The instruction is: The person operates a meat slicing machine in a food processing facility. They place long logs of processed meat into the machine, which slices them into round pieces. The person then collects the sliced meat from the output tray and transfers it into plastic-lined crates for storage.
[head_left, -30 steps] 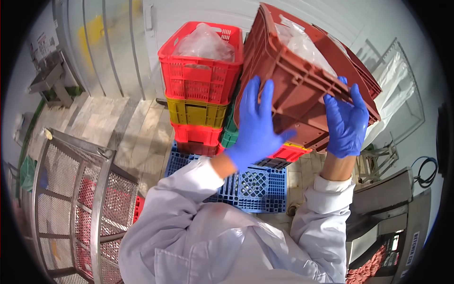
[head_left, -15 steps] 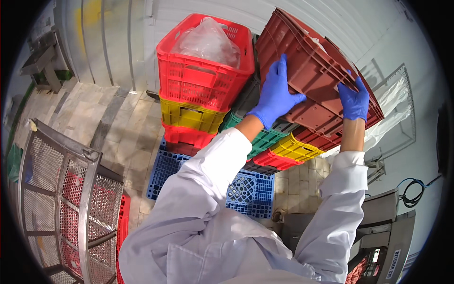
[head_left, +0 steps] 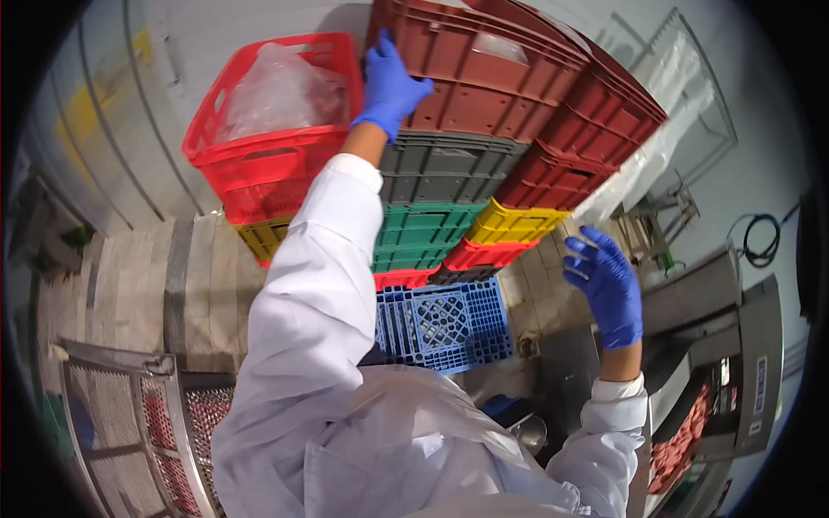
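Note:
My left hand (head_left: 387,85), in a blue glove, rests against the left end of the top brown crate (head_left: 484,99), fingers apart and extended. That crate stands on a dark grey crate (head_left: 440,168), above green ones (head_left: 423,233). To their left, a red crate (head_left: 250,177) with clear plastic bags (head_left: 281,86) tops another stack. My right hand (head_left: 604,285), also gloved, hangs in the air below and right of the stacks, fingers spread, holding nothing.
Dark red (head_left: 561,173) and yellow (head_left: 514,223) crates form the right stack. A blue pallet (head_left: 440,324) lies below. A perforated metal frame (head_left: 112,414) stands lower left, a steel machine (head_left: 743,363) with red meat-like material (head_left: 678,449) lower right. Plastic sheeting (head_left: 656,147) hangs at right.
The brown crate, tilted and held by both hands earlier, now sits squarely on the stack. My right hand has let go and moved down. My left hand has moved up and left.

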The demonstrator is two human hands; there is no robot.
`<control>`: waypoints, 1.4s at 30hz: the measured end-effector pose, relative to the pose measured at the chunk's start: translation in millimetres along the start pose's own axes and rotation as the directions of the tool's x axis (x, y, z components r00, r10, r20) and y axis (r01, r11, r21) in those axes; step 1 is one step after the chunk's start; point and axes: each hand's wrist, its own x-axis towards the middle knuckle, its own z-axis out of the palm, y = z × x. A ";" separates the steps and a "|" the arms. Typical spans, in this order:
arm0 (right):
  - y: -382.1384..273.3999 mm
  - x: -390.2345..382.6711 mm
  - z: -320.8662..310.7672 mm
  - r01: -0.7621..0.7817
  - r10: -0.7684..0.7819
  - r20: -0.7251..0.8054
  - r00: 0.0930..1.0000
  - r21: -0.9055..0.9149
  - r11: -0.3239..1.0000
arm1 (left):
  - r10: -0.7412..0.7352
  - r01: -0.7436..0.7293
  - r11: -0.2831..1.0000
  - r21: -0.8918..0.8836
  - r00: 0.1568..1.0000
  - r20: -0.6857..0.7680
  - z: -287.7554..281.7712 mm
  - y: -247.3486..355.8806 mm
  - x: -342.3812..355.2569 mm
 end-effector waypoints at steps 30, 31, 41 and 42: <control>268.1 -125.9 -54.5 -0.514 0.484 -0.267 0.834 -0.054 0.856 | 0.237 -0.331 0.540 0.774 0.942 0.238 -67.3 -101.1 -75.3; 266.6 -133.9 -58.7 -0.475 0.447 -0.275 0.852 -0.044 0.879 | 0.263 -0.328 0.549 0.769 0.941 0.214 -64.4 -104.5 -72.1; 280.4 -284.2 -80.2 -0.398 0.357 -0.489 0.796 0.021 0.917 | 0.576 -0.523 0.691 0.499 0.816 0.059 -52.2 -94.7 -93.4; 283.8 -305.1 -82.4 -0.404 0.363 -0.512 0.779 0.033 0.914 | 0.564 -0.484 0.684 0.546 0.825 0.024 -49.1 -42.5 -127.8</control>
